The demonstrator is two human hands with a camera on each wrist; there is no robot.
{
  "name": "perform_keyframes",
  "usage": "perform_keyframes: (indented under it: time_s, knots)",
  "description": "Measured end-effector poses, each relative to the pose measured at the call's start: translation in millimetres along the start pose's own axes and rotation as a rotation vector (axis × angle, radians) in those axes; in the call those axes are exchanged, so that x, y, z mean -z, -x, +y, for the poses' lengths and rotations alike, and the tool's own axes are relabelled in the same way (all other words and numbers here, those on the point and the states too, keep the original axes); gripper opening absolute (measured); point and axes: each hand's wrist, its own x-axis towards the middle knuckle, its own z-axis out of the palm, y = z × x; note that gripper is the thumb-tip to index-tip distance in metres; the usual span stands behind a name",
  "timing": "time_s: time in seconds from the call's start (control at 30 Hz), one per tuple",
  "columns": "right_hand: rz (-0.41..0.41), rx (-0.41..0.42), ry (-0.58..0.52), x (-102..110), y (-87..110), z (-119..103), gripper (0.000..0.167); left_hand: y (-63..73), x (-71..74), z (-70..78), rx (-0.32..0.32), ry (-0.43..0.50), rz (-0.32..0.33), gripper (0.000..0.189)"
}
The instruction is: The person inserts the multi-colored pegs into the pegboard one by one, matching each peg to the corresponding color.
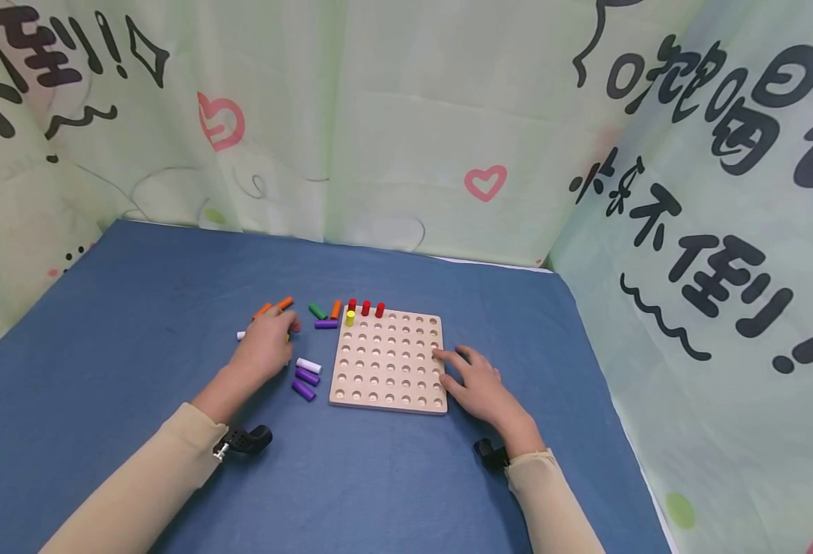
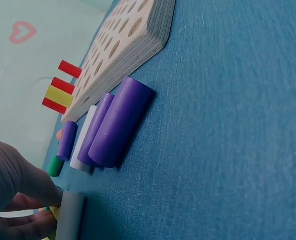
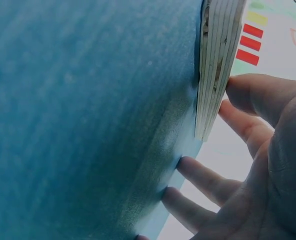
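Note:
My left hand [image 1: 265, 338] is over the loose pegs left of the board, and its thumb and fingers pinch a yellow peg [image 2: 55, 214], mostly hidden behind a white peg [image 2: 71, 217] in the left wrist view. The pale wooden pegboard [image 1: 387, 391] has rows of round holes. Three red pegs [image 1: 366, 308] and one yellow peg [image 1: 349, 318] stand upright at its far left corner. At the board's right edge rests my right hand [image 1: 476, 385], fingers spread, thumb and a fingertip touching the wood [image 3: 219, 65].
Between the left hand and the board lie a white peg [image 1: 309, 365] and two purple pegs [image 1: 303, 390]. Farther back are another purple peg [image 1: 326, 324], a green peg [image 1: 317, 311] and several orange pegs [image 1: 336, 310]. A blue cloth [image 1: 379, 477] covers the table; printed curtains [image 1: 406, 154] surround it.

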Motion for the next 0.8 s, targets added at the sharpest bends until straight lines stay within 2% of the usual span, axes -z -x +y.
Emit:
perform_keyframes:
  time_s: [0.23,0.53,0.8]
  knots:
    - [-0.001,-0.01,0.001,-0.9,0.5,-0.6,0.049,2.8,-2.4,5.1,0.057,-0.04,-0.093,0.025]
    - [0.001,-0.009,0.0,-0.4,1.0,-1.4,0.049,4.3,-2.8,7.1,0.081,-0.01,-0.063,0.022]
    - [0.001,-0.002,-0.002,-0.3,0.6,-0.6,0.049,5.3,-3.2,9.3,-0.004,0.006,0.013,0.019]
